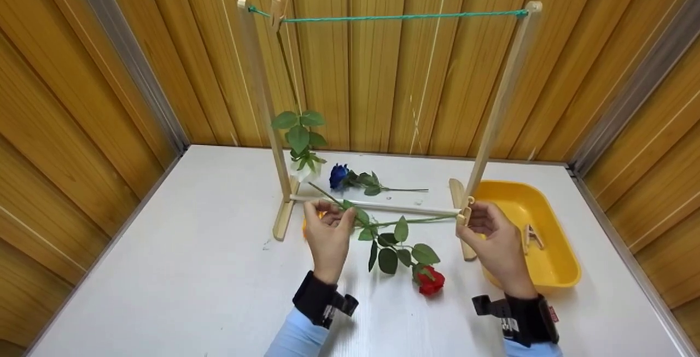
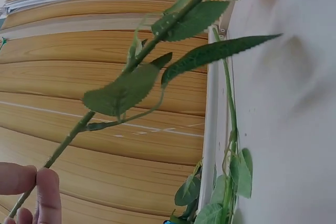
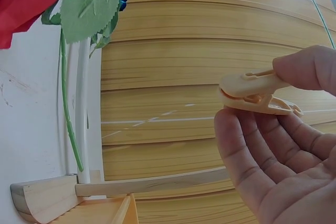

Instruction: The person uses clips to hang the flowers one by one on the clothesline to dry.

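Note:
My left hand (image 1: 330,236) pinches the stem of a red rose (image 1: 431,280) between thumb and fingers; its bloom tilts down toward the front right, above the table. In the left wrist view its leafy stem (image 2: 68,139) runs up from the fingertips. My right hand (image 1: 496,239) pinches a clothespin (image 3: 257,94) by its handle end, its jaws closed with nothing between them. An orange flower (image 1: 305,226) lies on the table, mostly hidden behind my left hand. Beyond the rack's bottom bar lies a blue rose (image 1: 338,176).
A wooden rack (image 1: 506,89) carries a green string (image 1: 404,17). Near its left end a clothespin (image 1: 278,12) holds a pale flower (image 1: 304,171) upside down by its stem. At the right, a yellow tray (image 1: 555,236) contains more clothespins (image 1: 531,238). Wood-patterned walls enclose the white table (image 1: 180,269).

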Demonstrator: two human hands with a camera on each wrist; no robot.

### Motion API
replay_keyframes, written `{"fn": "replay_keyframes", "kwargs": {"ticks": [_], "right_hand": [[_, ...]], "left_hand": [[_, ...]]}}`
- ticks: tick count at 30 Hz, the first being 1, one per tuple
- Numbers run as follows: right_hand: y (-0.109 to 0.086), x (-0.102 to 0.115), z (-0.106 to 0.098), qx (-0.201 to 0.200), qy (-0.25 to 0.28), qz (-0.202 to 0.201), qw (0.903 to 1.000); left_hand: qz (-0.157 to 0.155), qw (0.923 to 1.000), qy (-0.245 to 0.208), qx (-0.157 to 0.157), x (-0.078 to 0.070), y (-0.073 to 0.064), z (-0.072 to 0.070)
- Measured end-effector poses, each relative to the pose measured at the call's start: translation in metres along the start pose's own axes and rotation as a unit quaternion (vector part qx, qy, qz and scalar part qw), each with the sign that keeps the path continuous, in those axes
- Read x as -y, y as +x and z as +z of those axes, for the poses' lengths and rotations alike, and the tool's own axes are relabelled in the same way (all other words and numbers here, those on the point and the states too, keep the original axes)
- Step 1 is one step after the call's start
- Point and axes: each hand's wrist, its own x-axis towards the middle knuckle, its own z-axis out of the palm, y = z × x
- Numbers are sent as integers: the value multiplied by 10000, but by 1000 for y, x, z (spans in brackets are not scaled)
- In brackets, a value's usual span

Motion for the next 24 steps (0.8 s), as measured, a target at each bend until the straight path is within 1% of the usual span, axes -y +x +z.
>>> {"fn": "replay_keyframes", "kwargs": {"ticks": [3, 9, 15, 21, 24], "right_hand": [[0, -1, 0, -4, 26, -55, 10000], [-1, -1, 0, -73, 39, -162, 9998], [0, 0, 0, -69, 113, -114, 9998], [1, 1, 1, -88, 325, -134, 9993], [1, 2, 2, -98, 420, -127, 9990]], "left_hand": [[-88, 9999, 21, 130, -1, 1, -1], [-50, 9995, -75, 318, -3, 3, -2], [52, 9988, -228, 426, -3, 5, -3], [177, 9981, -211, 548, -6, 8, -5], [180, 9979, -183, 589, -8, 9, -5]]}}
